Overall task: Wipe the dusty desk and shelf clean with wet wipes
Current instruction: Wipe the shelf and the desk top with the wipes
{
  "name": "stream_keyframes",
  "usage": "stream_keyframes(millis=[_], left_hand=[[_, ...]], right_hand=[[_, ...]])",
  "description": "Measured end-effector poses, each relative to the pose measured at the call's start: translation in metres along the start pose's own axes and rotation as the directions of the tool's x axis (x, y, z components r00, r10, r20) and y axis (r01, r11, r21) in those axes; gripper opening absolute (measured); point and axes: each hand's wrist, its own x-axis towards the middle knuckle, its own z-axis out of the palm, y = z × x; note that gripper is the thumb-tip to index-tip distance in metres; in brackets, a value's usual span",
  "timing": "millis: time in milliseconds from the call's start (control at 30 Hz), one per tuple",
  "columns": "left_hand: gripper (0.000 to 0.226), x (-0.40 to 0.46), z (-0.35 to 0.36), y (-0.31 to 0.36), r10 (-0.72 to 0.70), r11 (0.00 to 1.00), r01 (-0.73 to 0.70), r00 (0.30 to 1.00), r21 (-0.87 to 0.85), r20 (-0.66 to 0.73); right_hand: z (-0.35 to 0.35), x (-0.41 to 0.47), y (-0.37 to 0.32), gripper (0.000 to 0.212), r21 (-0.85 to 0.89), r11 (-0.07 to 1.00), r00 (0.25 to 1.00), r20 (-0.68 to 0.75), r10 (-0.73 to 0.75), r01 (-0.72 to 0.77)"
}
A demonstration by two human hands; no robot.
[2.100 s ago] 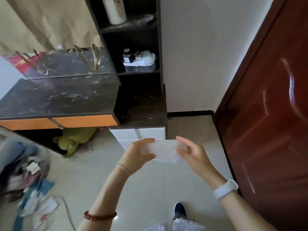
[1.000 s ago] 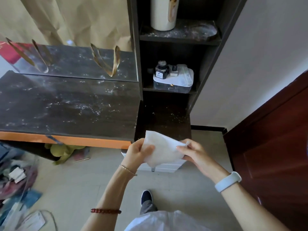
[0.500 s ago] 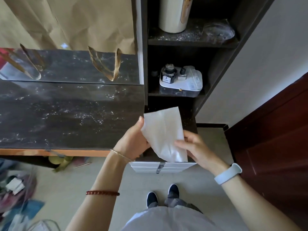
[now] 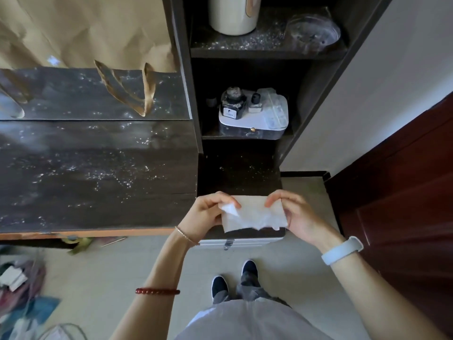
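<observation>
A white wet wipe (image 4: pixel 255 215) is stretched flat between my two hands, just above the front of the low dark cabinet top (image 4: pixel 241 173). My left hand (image 4: pixel 207 217) pinches its left edge, where a corner is folded over. My right hand (image 4: pixel 297 214) pinches the right edge. The dark desk (image 4: pixel 93 175) to the left is speckled with pale dust. The dark shelf unit (image 4: pixel 267 49) rises behind the cabinet top, and its boards are dusty too.
On the upper shelf stand a cream cylinder (image 4: pixel 232 14) and a clear glass dish (image 4: pixel 313 30). The middle shelf holds a white box (image 4: pixel 253 122) with small bottles on top. A brown door (image 4: pixel 404 192) is at the right. Clutter (image 4: pixel 22 288) lies on the floor at left.
I have stepped closer to the desk and shelf. The wipe, held upright and hanging half a second ago, is now turned sideways and spread flat between both hands.
</observation>
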Motion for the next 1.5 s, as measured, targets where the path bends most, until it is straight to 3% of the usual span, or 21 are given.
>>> stream_keyframes(millis=[100,167,233,333,400,467,533,567,633,700,733,800,867,900,1000,1233,1300,1400,1467,1500], left_hand=[[0.035,0.008,0.005,-0.011,-0.095,0.993,0.094,0.995,0.065,0.007],[0.025,0.013,0.011,-0.02,-0.124,0.988,0.126,0.992,0.091,-0.027],[0.029,0.02,0.017,-0.035,-0.093,0.97,0.112,0.991,0.215,-0.098],[0.034,0.032,0.027,-0.065,-0.103,0.928,0.16,0.978,0.338,-0.179],[0.035,0.043,0.035,-0.089,-0.101,0.901,0.205,0.956,0.382,-0.275],[0.027,0.055,0.038,-0.11,-0.1,0.864,0.28,0.91,0.419,-0.403],[0.028,0.066,0.038,-0.13,-0.145,0.808,0.39,0.858,0.442,-0.493],[0.03,0.071,0.038,-0.14,-0.164,0.784,0.429,0.84,0.448,-0.517],[0.033,0.08,0.034,-0.159,-0.154,0.724,0.477,0.815,0.497,-0.558],[0.037,0.089,0.028,-0.178,-0.112,0.645,0.511,0.799,0.569,-0.591],[0.037,0.095,0.024,-0.187,-0.091,0.602,0.528,0.791,0.6,-0.605],[0.04,0.102,0.019,-0.198,-0.063,0.514,0.559,0.781,0.65,-0.621],[0.046,0.109,0.015,-0.205,-0.036,0.444,0.56,0.791,0.7,-0.61],[0.046,0.114,0.011,-0.209,-0.034,0.416,0.558,0.798,0.718,-0.601],[0.052,0.132,0.0,-0.218,0.011,0.363,0.541,0.811,0.759,-0.584],[0.054,0.16,-0.014,-0.234,0.043,0.305,0.541,0.814,0.784,-0.579],[0.055,0.16,-0.017,-0.235,0.065,0.286,0.528,0.822,0.799,-0.566],[0.061,0.158,-0.017,-0.238,0.058,0.297,0.527,0.822,0.796,-0.566],[0.061,0.156,-0.017,-0.24,0.076,0.291,0.523,0.822,0.801,-0.564],[0.062,0.156,-0.018,-0.241,0.086,0.285,0.521,0.822,0.805,-0.563]], right_hand=[[-0.011,0.006,0.013,0.03,-0.126,0.988,0.996,-0.018,0.086,-0.087],[-0.021,0.01,0.026,0.022,-0.047,0.993,0.991,-0.083,0.105,-0.109],[-0.029,0.017,0.039,0.014,0.071,0.992,0.974,-0.194,0.117,-0.105],[-0.034,0.024,0.062,0.024,0.235,0.943,0.942,-0.181,0.283,-0.238],[-0.038,0.031,0.079,0.023,0.229,0.927,0.904,-0.243,0.351,-0.298],[-0.05,0.042,0.093,0.019,0.11,0.963,0.833,-0.484,0.269,-0.247],[-0.071,0.057,0.1,0.019,-0.213,0.964,0.744,-0.668,-0.023,-0.161],[-0.083,0.065,0.103,0.027,-0.413,0.9,0.716,-0.67,-0.195,-0.142],[-0.106,0.082,0.112,0.033,-0.722,0.69,0.704,-0.517,-0.487,-0.053],[-0.128,0.103,0.134,0.034,-0.873,0.485,0.734,-0.297,-0.611,0.051],[-0.137,0.112,0.147,0.037,-0.909,0.407,0.785,-0.19,-0.59,0.085],[-0.151,0.117,0.174,0.049,-0.959,0.248,0.92,0.031,-0.392,0.138],[-0.16,0.109,0.2,0.049,-0.968,0.06,0.952,0.227,-0.207,0.244],[-0.163,0.105,0.206,0.046,-0.957,0.021,0.941,0.281,-0.191,0.29],[-0.163,0.115,0.203,0.041,-0.954,0.063,0.925,0.267,-0.27,0.294],[-0.142,0.168,0.211,0.056,-0.998,-0.07,0.964,0.016,-0.265,-0.003],[-0.13,0.157,0.224,0.054,-0.992,-0.086,0.959,0.107,-0.262,0.087],[-0.13,0.135,0.233,0.052,-0.877,-0.224,0.883,0.457,-0.109,0.426],[-0.141,0.154,0.217,0.052,-0.85,-0.255,0.865,0.494,-0.084,0.461],[-0.144,0.171,0.206,0.053,-0.884,-0.239,0.888,0.439,-0.133,0.401]])
